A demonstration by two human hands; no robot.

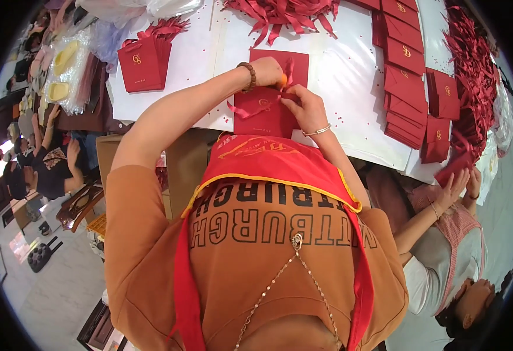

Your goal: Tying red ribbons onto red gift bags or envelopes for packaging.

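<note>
A red paper gift bag (262, 124) with a gold print lies flat in front of me at the table edge. Over its upper part, my left hand (264, 72) is closed, with a small orange thing (283, 81) showing at its fingertips; I cannot make out what that is. A dark red ribbon (290, 69) rises beside these fingers, and a loose end lies across the bag to the left. My right hand (308, 109) pinches at the ribbon near the bag's right side, thumb and forefinger together. The exact grip of both hands is partly hidden.
Ribbons (286, 13) lie heaped at the far side of the white table (344, 76). Ribboned red bags (145, 64) stand at the left, rows of red bags (404, 88) at the right. Beside me on the right, a co-worker's hands (454, 190) hold a red bag.
</note>
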